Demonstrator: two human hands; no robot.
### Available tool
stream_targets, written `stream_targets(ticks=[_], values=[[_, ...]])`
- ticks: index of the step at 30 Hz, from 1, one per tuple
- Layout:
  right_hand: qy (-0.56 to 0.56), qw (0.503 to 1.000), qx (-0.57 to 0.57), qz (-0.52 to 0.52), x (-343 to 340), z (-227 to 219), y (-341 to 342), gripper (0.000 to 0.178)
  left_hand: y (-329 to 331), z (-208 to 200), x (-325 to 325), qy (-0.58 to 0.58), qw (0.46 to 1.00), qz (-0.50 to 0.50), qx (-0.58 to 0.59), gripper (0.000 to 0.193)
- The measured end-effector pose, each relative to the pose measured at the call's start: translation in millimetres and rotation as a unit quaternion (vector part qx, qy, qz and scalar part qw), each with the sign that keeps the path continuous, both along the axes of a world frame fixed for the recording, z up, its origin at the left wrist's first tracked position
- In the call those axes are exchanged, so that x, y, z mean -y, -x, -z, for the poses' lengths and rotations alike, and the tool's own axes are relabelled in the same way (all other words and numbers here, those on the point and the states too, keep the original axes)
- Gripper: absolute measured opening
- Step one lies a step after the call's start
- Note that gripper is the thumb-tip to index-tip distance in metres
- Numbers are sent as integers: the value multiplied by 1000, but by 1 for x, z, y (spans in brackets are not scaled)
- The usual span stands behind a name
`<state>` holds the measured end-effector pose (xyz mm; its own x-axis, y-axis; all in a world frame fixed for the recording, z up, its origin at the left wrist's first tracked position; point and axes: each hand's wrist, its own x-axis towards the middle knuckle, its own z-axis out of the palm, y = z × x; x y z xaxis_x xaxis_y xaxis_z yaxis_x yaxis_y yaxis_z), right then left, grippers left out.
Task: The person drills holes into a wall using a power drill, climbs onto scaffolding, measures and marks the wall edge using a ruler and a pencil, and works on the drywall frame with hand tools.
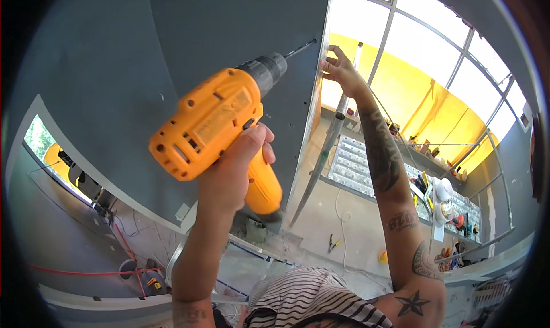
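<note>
My left hand (pixel 232 168) is wrapped round the grip of an orange cordless drill (pixel 200 122) with a black chuck (pixel 266 71). From the chuck a long thin bit (pixel 299 49) reaches up and right, its tip at the dark grey wall panel (pixel 229 19) close to the panel's right edge. My right hand (pixel 344 75) is raised at that pale edge (pixel 321 70), thumb and fingers bent against it near the bit's tip. Part of its grip is hidden from this view.
Metal scaffolding platforms (pixel 355 165) stand below right, with hand tools and white containers on one. A metal pole (pixel 323 156) slants beside my right arm. Pliers (pixel 333 243) and a pale cable (pixel 342 216) lie lower down. Windows with yellow sheeting (pixel 401 93) are behind.
</note>
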<state>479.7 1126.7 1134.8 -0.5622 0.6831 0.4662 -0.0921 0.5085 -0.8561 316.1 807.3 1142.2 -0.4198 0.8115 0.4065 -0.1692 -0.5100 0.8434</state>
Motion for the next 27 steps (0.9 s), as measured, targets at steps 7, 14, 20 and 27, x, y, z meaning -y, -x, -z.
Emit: stream_targets(ticks=[7, 14, 20, 27], values=[[-3, 1000, 12, -4, 7, 0, -2, 75, -6, -2, 6, -5, 999, 9, 35, 16], [-194, 920, -44, 339, 45, 36, -9, 85, -14, 43, 7, -15, 1000, 25, -3, 27], [127, 986, 52, -93, 245, 205, -60, 54, -26, 218, 41, 19, 895, -130, -425, 40], [652, 678, -324, -103, 330, 283, -86, 66, -100, 238, 57, 236, 823, 236, -460, 87]])
